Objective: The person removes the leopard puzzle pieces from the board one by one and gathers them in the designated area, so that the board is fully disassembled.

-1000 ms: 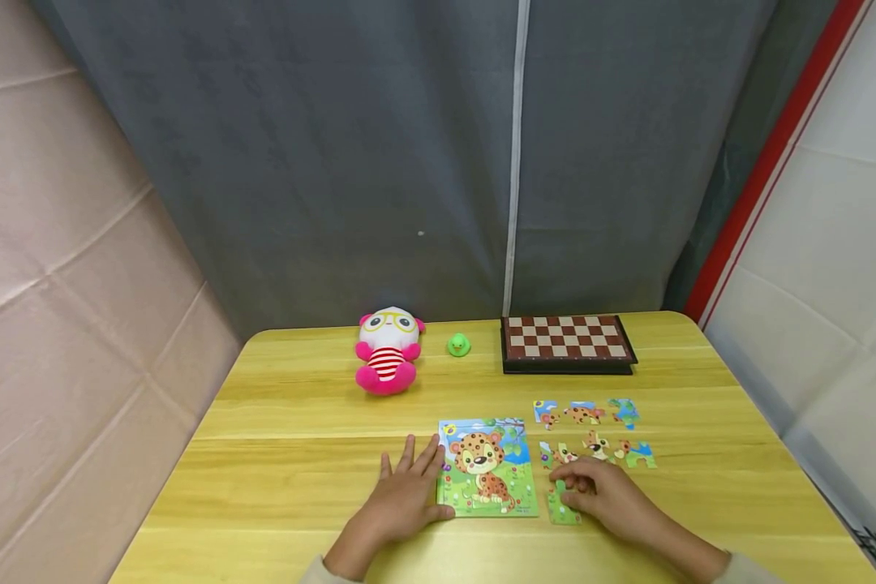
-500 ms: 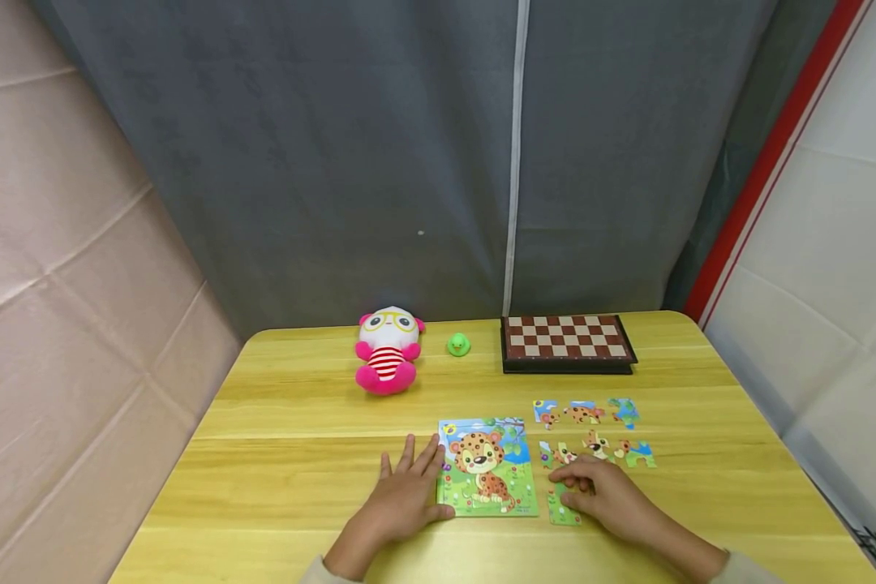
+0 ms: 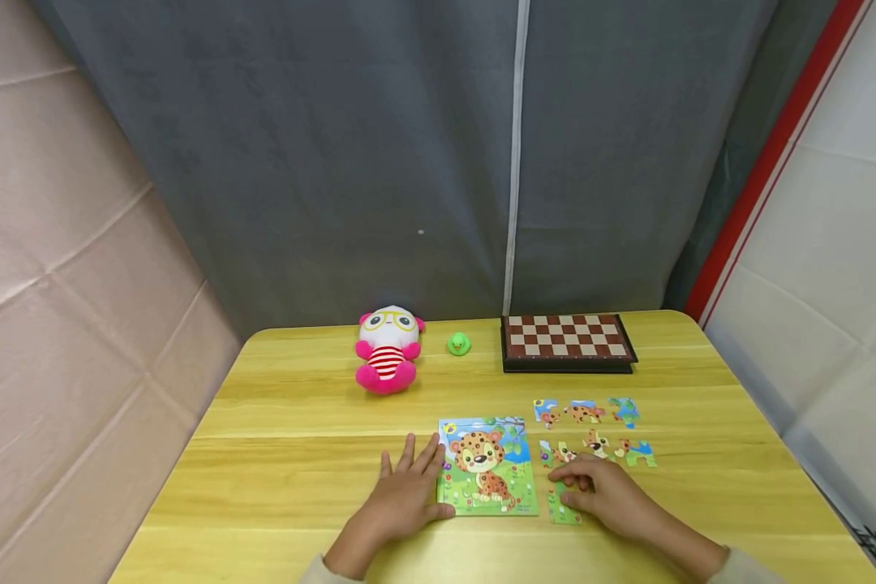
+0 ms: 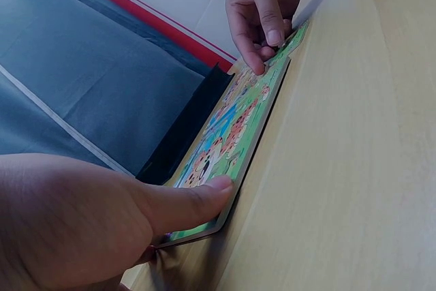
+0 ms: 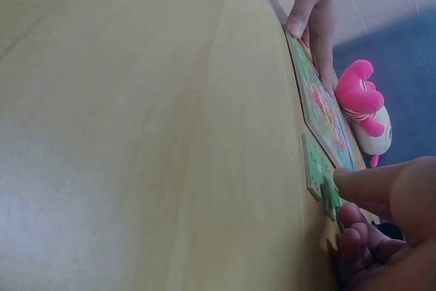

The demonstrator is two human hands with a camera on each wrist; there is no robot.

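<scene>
My left hand (image 3: 401, 496) lies with fingers spread on the left side of a square leopard puzzle board (image 3: 487, 469). In the left wrist view its thumb (image 4: 194, 206) rests on the board's near corner. On the right, my right hand (image 3: 613, 496) pinches a green puzzle piece (image 3: 564, 509) between thumb and fingers; the piece lies flat on the table just beside the board. The curled fingers hide its upper part. In the right wrist view the thumb (image 5: 361, 185) is over this piece (image 5: 317, 165).
Loose puzzle pieces lie in two rows, an upper one (image 3: 584, 413) and a middle one (image 3: 638, 454) partly behind my right hand. Along the table's back are a pink panda plush (image 3: 387, 361), a green rubber duck (image 3: 458, 344) and a checkered chess box (image 3: 568, 341).
</scene>
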